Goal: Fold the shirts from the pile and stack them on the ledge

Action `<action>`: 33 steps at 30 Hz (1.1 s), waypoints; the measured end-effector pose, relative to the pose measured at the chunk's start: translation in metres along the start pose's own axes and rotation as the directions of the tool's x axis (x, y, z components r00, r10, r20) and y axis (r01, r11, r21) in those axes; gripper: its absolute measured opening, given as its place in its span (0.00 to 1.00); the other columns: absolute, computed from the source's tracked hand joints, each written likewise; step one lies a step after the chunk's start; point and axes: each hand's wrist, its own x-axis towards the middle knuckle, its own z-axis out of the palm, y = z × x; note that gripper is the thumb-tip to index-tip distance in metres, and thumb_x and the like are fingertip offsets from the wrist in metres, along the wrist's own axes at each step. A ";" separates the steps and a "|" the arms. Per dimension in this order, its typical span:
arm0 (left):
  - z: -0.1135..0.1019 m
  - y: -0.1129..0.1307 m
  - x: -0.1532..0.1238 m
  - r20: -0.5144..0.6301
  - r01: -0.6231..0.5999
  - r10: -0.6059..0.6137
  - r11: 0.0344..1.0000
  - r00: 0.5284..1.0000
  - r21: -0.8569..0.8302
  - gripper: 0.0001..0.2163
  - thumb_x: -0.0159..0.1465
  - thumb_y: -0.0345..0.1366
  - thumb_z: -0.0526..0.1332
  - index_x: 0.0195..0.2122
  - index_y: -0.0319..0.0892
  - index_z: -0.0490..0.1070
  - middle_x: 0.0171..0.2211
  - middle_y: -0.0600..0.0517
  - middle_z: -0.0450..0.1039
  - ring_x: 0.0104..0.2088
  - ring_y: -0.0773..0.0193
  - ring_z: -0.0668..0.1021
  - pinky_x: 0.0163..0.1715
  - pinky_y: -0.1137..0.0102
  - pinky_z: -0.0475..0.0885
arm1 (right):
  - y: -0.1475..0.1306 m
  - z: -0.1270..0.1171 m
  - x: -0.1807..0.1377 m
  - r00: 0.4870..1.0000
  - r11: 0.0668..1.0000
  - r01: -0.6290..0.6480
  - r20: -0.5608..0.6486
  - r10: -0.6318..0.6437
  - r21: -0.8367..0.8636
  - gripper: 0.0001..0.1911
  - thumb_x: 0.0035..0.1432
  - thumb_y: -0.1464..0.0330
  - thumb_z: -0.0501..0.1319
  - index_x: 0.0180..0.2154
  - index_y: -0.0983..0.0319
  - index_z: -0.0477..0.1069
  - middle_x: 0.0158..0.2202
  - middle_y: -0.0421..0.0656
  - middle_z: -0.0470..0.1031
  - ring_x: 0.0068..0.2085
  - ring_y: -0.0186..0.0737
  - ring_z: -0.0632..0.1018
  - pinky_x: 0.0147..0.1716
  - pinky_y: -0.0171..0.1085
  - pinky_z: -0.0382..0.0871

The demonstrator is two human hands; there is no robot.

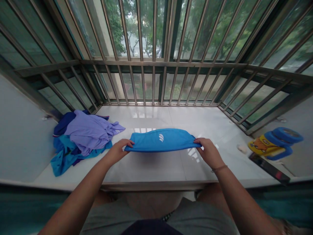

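A blue piece of clothing with a small white logo is stretched between my two hands, above the white tiled sill. My left hand pinches its left end between thumb and fingers. At the opposite end, my right hand grips the corner the same way. The lower edge of the cloth runs nearly straight from hand to hand, and its shadow falls on the tiles below. Whether it is a shirt or shorts I cannot tell.
Left of me lies a heap of crumpled clothes, with a lavender shirt on top and a turquoise garment beneath. On the right are a blue and yellow jug and a dark narrow box. Metal window bars enclose the sill.
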 end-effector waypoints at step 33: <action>0.059 -0.029 -0.017 -0.342 0.372 -0.244 0.844 0.908 0.387 0.10 0.74 0.44 0.59 0.44 0.47 0.78 0.57 0.44 0.81 0.57 0.46 0.79 0.55 0.55 0.72 | 0.001 0.020 -0.020 0.725 0.742 -0.671 -0.208 0.656 0.002 0.23 0.59 0.53 0.63 0.47 0.63 0.78 0.37 0.54 0.84 0.38 0.54 0.83 0.36 0.42 0.70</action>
